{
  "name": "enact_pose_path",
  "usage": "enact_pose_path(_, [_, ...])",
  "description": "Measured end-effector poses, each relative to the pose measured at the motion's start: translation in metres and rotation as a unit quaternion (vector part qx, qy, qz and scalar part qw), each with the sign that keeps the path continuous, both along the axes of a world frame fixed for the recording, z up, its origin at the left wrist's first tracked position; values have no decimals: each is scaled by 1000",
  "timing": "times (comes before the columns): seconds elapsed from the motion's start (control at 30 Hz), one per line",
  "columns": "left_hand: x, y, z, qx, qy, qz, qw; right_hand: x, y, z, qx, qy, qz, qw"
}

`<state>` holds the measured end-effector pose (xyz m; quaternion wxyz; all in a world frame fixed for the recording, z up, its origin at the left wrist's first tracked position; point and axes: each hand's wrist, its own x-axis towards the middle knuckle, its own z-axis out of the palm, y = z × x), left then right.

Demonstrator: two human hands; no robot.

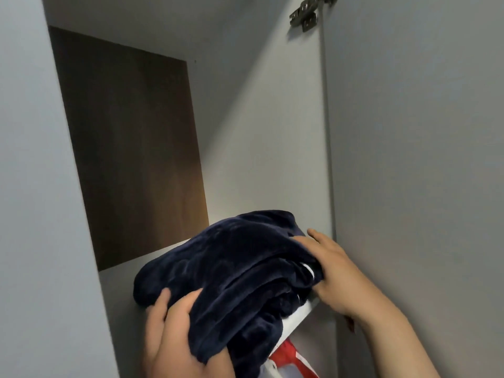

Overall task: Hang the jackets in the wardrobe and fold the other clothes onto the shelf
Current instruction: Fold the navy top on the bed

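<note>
I am watching through a single head-worn camera, sitting close to the wardrobe (259,132) and tilting upward into its shelf (169,249) bay; the door hinge (306,15) is showing at one o'clock.

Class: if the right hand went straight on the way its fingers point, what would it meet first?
The right hand grips the folded dark navy plush garment, so that comes first; behind it probably the wardrobe's pale grey side wall, though depth is unclear.
</note>
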<state>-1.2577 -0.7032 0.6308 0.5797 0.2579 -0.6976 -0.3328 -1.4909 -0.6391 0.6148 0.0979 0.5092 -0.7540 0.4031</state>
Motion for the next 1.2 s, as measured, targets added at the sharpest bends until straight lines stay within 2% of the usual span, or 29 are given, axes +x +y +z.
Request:
enact_pose_path(0.03, [1, -1, 1, -12, -32, 1, 999, -8, -8, -3, -55, -6, 14, 998])
enact_pose_path(0.07, [-1, -1, 1, -41, -110, 27, 993, -15, -15, -6, -100, -12, 16, 995])
enact_pose_path(0.1, [0, -4, 2, -72, -236, 48, 968, -21, -22, -10, -135, -5, -7, 991])
enact_pose_path(0.13, [2, -6, 9, -80, -358, 72, 928, -28, -27, -13, -155, 8, -45, 987])
enact_pose_path(0.17, [4, -7, 14, -85, -433, 93, 892, -32, -31, -17, -154, 24, -78, 985])
enact_pose_path(0.23, [3, -10, 21, -76, -495, 82, 862, -36, -33, -18, -99, 33, -68, 992])
enact_pose_path(0.3, [0, -16, 22, -52, -537, 61, 840, -34, -26, -14, -22, -16, -3, 1000])
enact_pose_path(0.37, [-3, -17, 29, -34, -550, 69, 831, -28, -14, -2, 8, -33, 12, 999])
enact_pose_path(0.43, [-3, -13, 35, -35, -503, 104, 857, -13, -5, 17, -12, -29, 0, 1000])
enact_pose_path(0.53, [-15, -4, 37, -72, -421, 183, 886, 18, -14, 45, -69, 22, 52, 996])
enact_pose_path(0.6, [-25, -6, 32, -92, -395, 198, 892, 31, -31, 54, -26, 47, 56, 997])
enact_pose_path(0.67, [-35, -13, 25, -84, -434, 173, 880, 31, -47, 49, 58, 37, 55, 996])
enact_pose_path(0.73, [-39, -17, 22, -37, -497, 156, 853, 26, -57, 34, 94, 13, 67, 993])
enact_pose_path(0.97, [-31, -12, 8, 14, -575, 175, 799, 24, -56, 8, 83, 31, 52, 995])
enact_pose_path(1.03, [-30, -8, 6, 36, -575, 170, 799, 28, -53, 5, 99, 39, 5, 994])
enact_pose_path(1.1, [-31, -4, 7, 57, -562, 159, 810, 34, -50, 0, 132, 2, -44, 990])
enact_pose_path(1.2, [-35, -7, 5, 64, -559, 135, 815, 35, -48, 0, 153, -70, -27, 985])
